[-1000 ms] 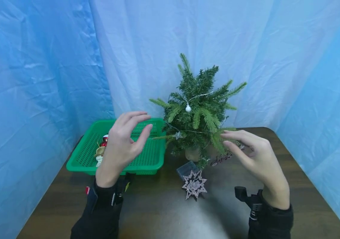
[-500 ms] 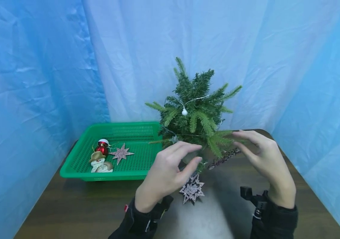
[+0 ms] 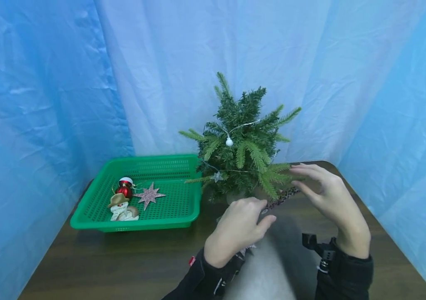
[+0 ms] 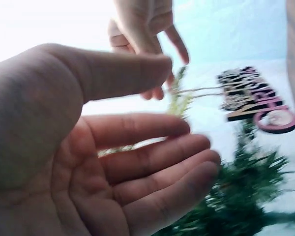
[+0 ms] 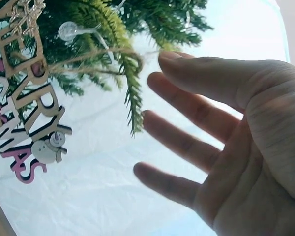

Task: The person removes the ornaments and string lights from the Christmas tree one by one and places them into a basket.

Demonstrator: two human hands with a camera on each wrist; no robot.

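A small artificial Christmas tree (image 3: 248, 141) carries string lights with a white ball and a clear star. From a branch tip (image 5: 133, 105) at its right hangs a "Merry Christmas" sign (image 5: 48, 151) on a twine loop (image 5: 93, 53). My right hand (image 3: 327, 202) is beside that tip, thumb and fingers spread apart, the thumb tip right by the twine. Held in front of the tree's base, my left hand (image 3: 237, 227) has its fingers extended and nothing in its palm; in the head view it overlaps the sign's left end.
On the left of the dark wooden table (image 3: 123, 262) stands a green basket (image 3: 85, 223). It holds a red ornament (image 3: 124, 191), a snowman ornament (image 3: 124, 212) and a glittery star (image 3: 149, 196). Another glittery star (image 3: 250, 248) is mostly hidden behind my left hand. Blue curtains surround the table.
My left hand has moved right, from over the basket to in front of the tree's base, uncovering the ornaments. My right hand has shifted slightly right, its fingers still parted.
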